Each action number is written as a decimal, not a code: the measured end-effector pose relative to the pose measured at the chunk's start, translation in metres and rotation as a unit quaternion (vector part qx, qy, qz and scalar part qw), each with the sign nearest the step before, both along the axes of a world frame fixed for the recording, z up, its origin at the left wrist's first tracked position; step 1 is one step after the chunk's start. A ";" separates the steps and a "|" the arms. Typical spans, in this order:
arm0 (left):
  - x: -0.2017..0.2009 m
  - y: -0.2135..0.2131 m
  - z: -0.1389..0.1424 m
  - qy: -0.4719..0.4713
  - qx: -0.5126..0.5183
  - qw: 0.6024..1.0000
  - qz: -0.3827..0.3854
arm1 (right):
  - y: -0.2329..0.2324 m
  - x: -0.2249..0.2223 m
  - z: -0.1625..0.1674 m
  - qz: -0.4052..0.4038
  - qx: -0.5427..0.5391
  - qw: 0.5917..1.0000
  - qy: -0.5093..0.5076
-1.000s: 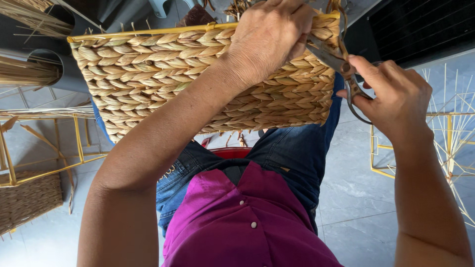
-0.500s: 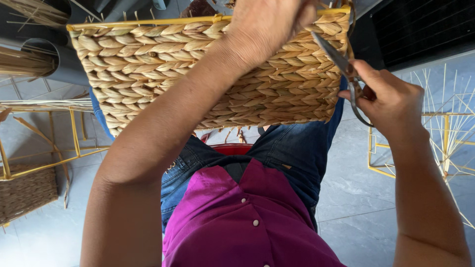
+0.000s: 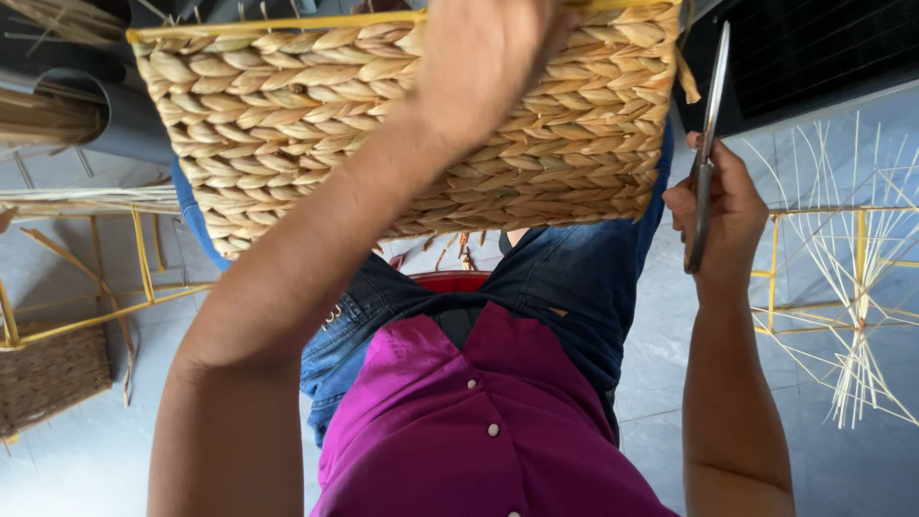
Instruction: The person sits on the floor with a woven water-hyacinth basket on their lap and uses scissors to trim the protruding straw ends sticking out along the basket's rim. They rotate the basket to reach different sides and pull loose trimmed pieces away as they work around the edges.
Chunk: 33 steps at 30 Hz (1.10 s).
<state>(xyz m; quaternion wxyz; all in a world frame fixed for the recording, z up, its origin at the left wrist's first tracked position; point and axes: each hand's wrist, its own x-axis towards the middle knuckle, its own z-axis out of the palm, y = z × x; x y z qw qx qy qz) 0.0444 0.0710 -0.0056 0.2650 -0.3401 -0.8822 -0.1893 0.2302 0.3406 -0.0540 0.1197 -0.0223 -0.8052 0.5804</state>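
A woven straw basket [image 3: 287, 124] with a yellow metal rim rests on my lap, over blue jeans and a magenta shirt. My left hand [image 3: 483, 57] grips the basket's far top edge, the forearm crossing its woven side. My right hand [image 3: 718, 206] is to the right of the basket and holds a pair of metal scissors [image 3: 706, 144] upright, blades closed and pointing up beside the basket's right corner. A loose straw end [image 3: 685, 77] hangs at that corner.
Yellow wire frames stand on the grey tiled floor at left [image 3: 144, 258] and right [image 3: 862, 287], the right one strung with pale reeds. A finished woven basket [image 3: 53, 378] sits low left. Bundles of straw [image 3: 38, 115] lie upper left. A dark panel [image 3: 814, 57] is upper right.
My right hand has pulled the scissors away from the basket's top edge and turned them upright at the right side. The basket has shifted nearer and higher in view.
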 end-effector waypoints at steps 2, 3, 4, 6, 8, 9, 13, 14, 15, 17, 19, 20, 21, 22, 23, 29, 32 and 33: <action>0.026 0.005 -0.001 0.110 0.076 0.985 -0.108 | -0.002 0.003 -0.001 -0.021 -0.025 0.999 -0.023; 0.035 0.014 -0.003 0.076 0.069 0.987 -0.124 | -0.003 0.006 -0.003 -0.023 -0.024 0.999 -0.030; 0.045 0.025 -0.005 0.045 0.063 0.987 -0.139 | -0.004 0.008 -0.004 -0.025 -0.023 0.999 -0.035; 0.050 0.036 -0.011 0.020 0.055 0.988 -0.146 | -0.005 0.009 -0.007 -0.029 -0.016 0.999 -0.043; 0.052 0.043 -0.017 0.025 0.053 0.990 -0.131 | -0.005 0.012 -0.010 -0.037 -0.005 0.997 -0.061; 0.052 0.045 -0.019 0.029 0.046 0.991 -0.125 | -0.004 0.014 -0.011 -0.032 0.005 0.998 -0.055; 0.048 0.046 -0.021 0.032 0.036 0.991 -0.127 | 0.003 0.019 -0.015 -0.024 0.051 0.997 -0.043; 0.048 0.046 -0.020 0.030 0.038 0.990 -0.133 | 0.005 0.020 -0.016 -0.025 0.064 0.997 -0.042; 0.047 0.045 -0.020 0.018 0.044 0.989 -0.139 | 0.008 0.020 -0.017 -0.020 0.070 0.997 -0.031; 0.045 0.045 -0.019 -0.010 0.058 0.987 -0.150 | 0.013 0.022 -0.018 -0.010 0.082 0.997 -0.012; 0.042 0.046 -0.020 -0.027 0.056 0.986 -0.153 | 0.018 0.024 -0.019 -0.017 0.093 0.995 -0.025; 0.040 0.046 -0.020 -0.036 0.055 0.986 -0.155 | 0.020 0.024 -0.020 -0.021 0.099 0.994 -0.031; 0.038 0.047 -0.021 -0.046 0.053 0.984 -0.162 | 0.021 0.025 -0.021 -0.019 0.109 0.994 -0.026; 0.036 0.046 -0.022 -0.057 0.052 0.983 -0.168 | 0.023 0.025 -0.021 -0.016 0.119 0.993 -0.020; 0.033 0.046 -0.022 -0.066 0.050 0.981 -0.174 | 0.023 0.026 -0.022 -0.013 0.130 0.991 -0.014; 0.031 0.035 -0.019 -0.217 0.091 0.964 -0.126 | 0.018 0.026 -0.026 -0.011 0.087 0.996 -0.023; 0.040 0.046 -0.019 -0.148 0.077 0.983 -0.076 | 0.012 0.023 -0.030 -0.008 0.110 0.994 -0.010; 0.045 0.051 -0.020 -0.102 0.072 0.990 -0.062 | 0.010 0.023 -0.031 -0.012 0.112 0.994 -0.011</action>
